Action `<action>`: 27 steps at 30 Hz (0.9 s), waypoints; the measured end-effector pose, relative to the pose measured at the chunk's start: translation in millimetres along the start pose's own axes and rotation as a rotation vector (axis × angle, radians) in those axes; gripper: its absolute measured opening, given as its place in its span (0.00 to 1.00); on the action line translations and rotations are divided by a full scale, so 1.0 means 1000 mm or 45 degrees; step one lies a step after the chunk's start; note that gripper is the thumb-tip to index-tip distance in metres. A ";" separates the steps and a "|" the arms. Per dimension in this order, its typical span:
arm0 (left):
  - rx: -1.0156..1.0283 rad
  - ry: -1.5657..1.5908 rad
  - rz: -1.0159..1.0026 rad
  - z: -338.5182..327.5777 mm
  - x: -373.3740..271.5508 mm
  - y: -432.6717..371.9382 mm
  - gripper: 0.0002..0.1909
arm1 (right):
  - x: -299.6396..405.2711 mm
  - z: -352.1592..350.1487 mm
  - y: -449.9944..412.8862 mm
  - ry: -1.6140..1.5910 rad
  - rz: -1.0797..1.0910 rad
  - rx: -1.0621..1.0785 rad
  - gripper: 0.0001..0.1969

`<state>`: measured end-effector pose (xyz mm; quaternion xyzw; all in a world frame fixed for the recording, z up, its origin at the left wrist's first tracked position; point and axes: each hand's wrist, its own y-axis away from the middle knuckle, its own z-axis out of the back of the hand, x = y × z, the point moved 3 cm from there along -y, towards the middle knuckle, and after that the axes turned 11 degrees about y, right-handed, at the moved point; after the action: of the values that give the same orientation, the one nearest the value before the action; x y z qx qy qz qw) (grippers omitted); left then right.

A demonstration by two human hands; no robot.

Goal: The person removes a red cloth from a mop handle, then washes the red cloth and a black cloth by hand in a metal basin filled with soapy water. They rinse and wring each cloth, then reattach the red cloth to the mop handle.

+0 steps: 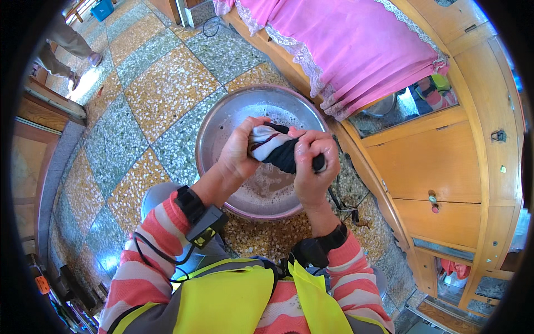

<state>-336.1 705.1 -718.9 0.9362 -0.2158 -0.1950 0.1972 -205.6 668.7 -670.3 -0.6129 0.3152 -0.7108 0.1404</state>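
Observation:
A wet, bunched cloth (273,146), black with white and dark red stripes, is twisted between my two hands above a round metal basin (263,216). My left hand (242,148) grips its white end. Around the black end, my right hand (315,160) is closed, with a bit of the cloth poking out beside the fingers. Soapy, greyish water (267,183) with foam and bubbles lies in the basin below. Both wrists carry black straps with small devices, and a cable runs from the left one.
A wooden cabinet (425,163) with a pink lace-edged cloth (354,50) borders the basin's right side. Black cords (340,200) lie on the speckled tile floor (167,87) between them. Another person's legs (69,41) are at the upper left, near a blue container (101,9).

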 end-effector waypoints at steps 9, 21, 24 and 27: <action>0.590 -1.580 -1.308 -0.039 0.007 0.053 0.20 | -0.046 0.005 0.027 -0.867 -1.385 -0.237 0.12; 1.289 -2.069 -1.387 -0.009 0.060 0.074 0.10 | -0.079 -0.004 0.063 -0.666 -1.995 0.591 0.08; 1.375 -2.051 -1.483 -0.002 0.064 0.072 0.08 | -0.082 -0.008 0.062 -0.449 -1.969 0.806 0.08; 1.482 -2.057 -1.496 0.007 0.069 0.071 0.07 | -0.084 -0.012 0.061 -0.333 -1.950 0.922 0.09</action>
<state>-305.0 611.1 -712.1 0.4439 0.1327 -0.6695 -0.5807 -211.0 674.6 -774.4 -0.6512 -0.4508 -0.5903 -0.1560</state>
